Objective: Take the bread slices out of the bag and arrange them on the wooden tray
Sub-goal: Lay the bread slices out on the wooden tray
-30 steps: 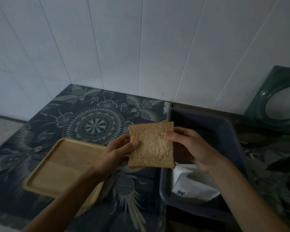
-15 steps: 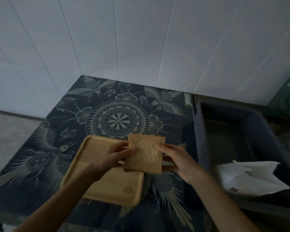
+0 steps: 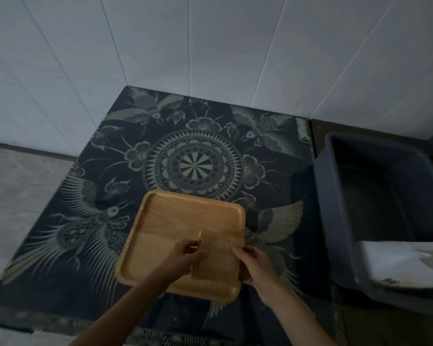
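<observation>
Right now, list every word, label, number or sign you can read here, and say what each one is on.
No text here can be read.
White paper bag in the dark grey plastic bin: a small dark mark near its lower edge, too blurred to read.
Square wooden tray: no lettering visible.
Brown bread slice, held by both hands: none.
Dark patterned cloth: bird and flower ornament only, no words.

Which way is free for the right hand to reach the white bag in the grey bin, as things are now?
Probably yes, from above. The grey bin is open-topped, nothing covers the white bag, and it lies on the right hand's side. But that hand, with the left hand, holds the bread slice and must release it first.
</observation>
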### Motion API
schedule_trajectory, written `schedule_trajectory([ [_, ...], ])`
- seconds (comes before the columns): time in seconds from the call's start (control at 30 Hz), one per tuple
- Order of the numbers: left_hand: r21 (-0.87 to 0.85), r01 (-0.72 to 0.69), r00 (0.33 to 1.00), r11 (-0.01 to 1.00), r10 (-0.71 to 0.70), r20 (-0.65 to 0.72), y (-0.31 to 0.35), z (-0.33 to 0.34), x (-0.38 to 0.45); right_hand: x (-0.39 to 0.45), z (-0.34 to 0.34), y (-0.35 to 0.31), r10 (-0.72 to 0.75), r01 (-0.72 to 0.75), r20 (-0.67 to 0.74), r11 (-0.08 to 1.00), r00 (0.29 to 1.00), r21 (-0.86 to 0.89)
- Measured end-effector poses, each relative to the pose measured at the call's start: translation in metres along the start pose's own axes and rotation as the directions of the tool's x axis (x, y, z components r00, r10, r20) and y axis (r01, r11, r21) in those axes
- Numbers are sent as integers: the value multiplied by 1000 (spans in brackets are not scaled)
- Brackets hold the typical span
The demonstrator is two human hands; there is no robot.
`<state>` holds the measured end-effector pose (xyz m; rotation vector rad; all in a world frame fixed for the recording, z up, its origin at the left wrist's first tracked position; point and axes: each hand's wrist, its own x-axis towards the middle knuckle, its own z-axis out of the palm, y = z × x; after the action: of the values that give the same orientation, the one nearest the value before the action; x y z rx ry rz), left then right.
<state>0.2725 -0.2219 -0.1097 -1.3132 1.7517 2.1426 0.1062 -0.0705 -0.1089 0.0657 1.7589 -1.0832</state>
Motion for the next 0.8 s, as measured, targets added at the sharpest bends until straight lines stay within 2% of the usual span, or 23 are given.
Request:
schedule_trajectory([
  [0.2, 44, -5, 1000, 999, 5, -9, -19, 3, 4, 8, 5, 20, 30, -30, -10, 1000, 999, -8],
  [0.53, 132, -13, 997, 991, 24, -77, -32, 11, 6, 3, 7, 24, -72, 61, -67, 987, 995, -150],
  [0.8, 254, 5, 971, 967, 56, -232, -29, 21, -15, -5, 1, 30, -177, 157, -39, 940, 983, -302],
])
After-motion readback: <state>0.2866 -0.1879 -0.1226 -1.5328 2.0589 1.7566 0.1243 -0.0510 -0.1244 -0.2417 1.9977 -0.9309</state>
